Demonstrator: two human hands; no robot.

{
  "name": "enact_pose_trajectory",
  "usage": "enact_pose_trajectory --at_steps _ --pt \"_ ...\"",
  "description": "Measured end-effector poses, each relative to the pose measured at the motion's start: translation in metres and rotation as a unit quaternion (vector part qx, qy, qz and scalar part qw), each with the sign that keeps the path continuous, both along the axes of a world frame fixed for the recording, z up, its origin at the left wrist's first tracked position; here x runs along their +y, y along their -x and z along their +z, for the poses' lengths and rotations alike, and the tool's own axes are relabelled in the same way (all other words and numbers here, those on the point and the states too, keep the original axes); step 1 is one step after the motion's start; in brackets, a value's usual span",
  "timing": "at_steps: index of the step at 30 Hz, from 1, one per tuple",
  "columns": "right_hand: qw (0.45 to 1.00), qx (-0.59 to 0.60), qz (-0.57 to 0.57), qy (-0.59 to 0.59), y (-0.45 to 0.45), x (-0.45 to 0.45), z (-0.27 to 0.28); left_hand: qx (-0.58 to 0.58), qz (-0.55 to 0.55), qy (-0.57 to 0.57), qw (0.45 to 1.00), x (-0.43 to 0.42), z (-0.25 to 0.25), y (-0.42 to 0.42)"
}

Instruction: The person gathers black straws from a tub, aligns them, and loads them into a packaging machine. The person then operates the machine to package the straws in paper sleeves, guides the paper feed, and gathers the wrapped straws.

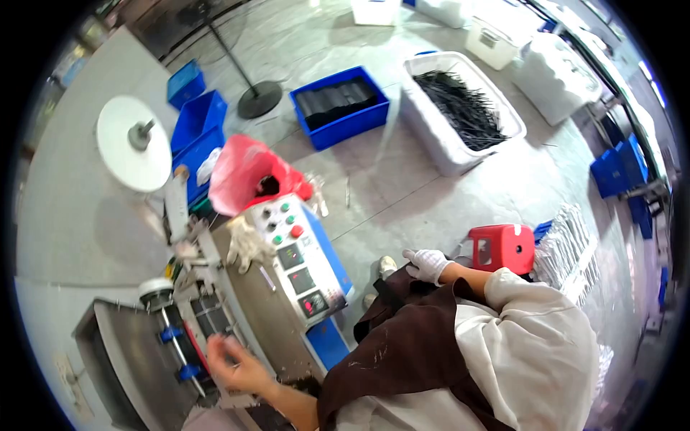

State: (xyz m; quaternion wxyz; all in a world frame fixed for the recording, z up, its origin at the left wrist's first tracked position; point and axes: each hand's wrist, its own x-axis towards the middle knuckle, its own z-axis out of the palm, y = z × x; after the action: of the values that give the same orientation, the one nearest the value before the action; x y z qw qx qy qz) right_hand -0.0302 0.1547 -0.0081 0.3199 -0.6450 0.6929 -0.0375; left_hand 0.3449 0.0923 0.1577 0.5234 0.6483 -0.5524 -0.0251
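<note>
My left hand (233,365) is bare and slightly blurred. It hovers beside the machine's roller section (208,316), fingers loosely curved and apart from the thumb, with nothing visible in it. A white glove covers my right hand (428,266), which lies near my lap at the dark apron (402,348) with its fingers extended and holds nothing visible. Between the hands stands a control panel (291,251) with buttons and lit displays. An off-white glove (248,246) lies beside the panel on the machine top.
A red bag (244,172) stands behind the panel, near blue bins (198,118) and a white disc (134,144). Farther off are a blue crate (340,108) and a white tub (460,111) of black strips. A red stool (502,248) is at the right.
</note>
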Motion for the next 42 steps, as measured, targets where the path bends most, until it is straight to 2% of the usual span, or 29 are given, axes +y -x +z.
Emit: enact_pose_trajectory --at_steps 1,3,7,12,14,15,17,19,22,27,31,35,36,37,39,41,42 --pt "0.999 0.009 -0.033 -0.006 0.009 0.003 0.008 0.081 -0.045 -0.079 0.993 -0.008 -0.026 0.021" --pt "0.997 0.013 -0.075 0.007 0.033 0.012 0.001 0.233 -0.150 -0.099 0.956 -0.020 -0.071 0.067" --pt "0.987 -0.001 -0.162 -0.004 0.073 0.030 -0.009 0.098 -0.309 -0.239 0.915 -0.041 -0.094 0.158" --pt "0.971 -0.062 -0.231 0.014 0.153 0.019 -0.031 0.065 -0.408 -0.272 0.869 -0.080 -0.123 0.285" --pt "0.963 -0.049 -0.256 0.074 0.199 0.010 -0.050 0.046 -0.427 -0.292 0.854 -0.092 -0.140 0.343" --pt "0.960 -0.079 -0.254 0.089 0.225 0.003 -0.054 0.048 -0.423 -0.296 0.855 -0.099 -0.158 0.375" --pt "0.956 -0.114 -0.270 0.023 0.278 -0.007 -0.057 0.110 -0.416 -0.348 0.833 -0.101 -0.189 0.420" --pt "0.951 -0.091 -0.293 0.021 0.321 -0.011 -0.050 0.136 -0.399 -0.411 0.808 -0.105 -0.192 0.475" --pt "0.942 -0.120 -0.313 0.017 0.382 -0.015 -0.059 0.243 -0.403 -0.484 0.738 -0.109 -0.199 0.545" --pt "0.935 -0.107 -0.336 0.036 0.455 -0.041 -0.070 0.248 -0.398 -0.539 0.700 -0.142 -0.221 0.629" --pt "0.932 -0.083 -0.351 0.029 0.498 -0.059 -0.073 0.248 -0.404 -0.599 0.645 -0.161 -0.250 0.702" --pt "0.914 -0.077 -0.397 -0.042 0.540 -0.075 -0.069 0.342 -0.387 -0.667 0.536 -0.170 -0.307 0.790" --pt "0.902 -0.084 -0.419 -0.056 0.554 -0.081 -0.073 0.368 -0.349 -0.695 0.509 -0.172 -0.323 0.813" --pt "0.892 -0.091 -0.435 -0.079 0.570 -0.081 -0.074 0.386 -0.333 -0.699 0.501 -0.170 -0.339 0.829" --pt "0.878 -0.128 -0.444 -0.127 0.595 -0.107 -0.086 0.349 -0.271 -0.726 0.527 -0.173 -0.364 0.862" --pt "0.922 -0.109 -0.360 -0.085 0.622 -0.140 -0.116 0.358 -0.235 -0.724 0.540 -0.175 -0.392 0.882" --pt "0.930 -0.121 -0.340 -0.074 0.636 -0.154 -0.143 0.341 -0.211 -0.721 0.565 -0.173 -0.411 0.886"
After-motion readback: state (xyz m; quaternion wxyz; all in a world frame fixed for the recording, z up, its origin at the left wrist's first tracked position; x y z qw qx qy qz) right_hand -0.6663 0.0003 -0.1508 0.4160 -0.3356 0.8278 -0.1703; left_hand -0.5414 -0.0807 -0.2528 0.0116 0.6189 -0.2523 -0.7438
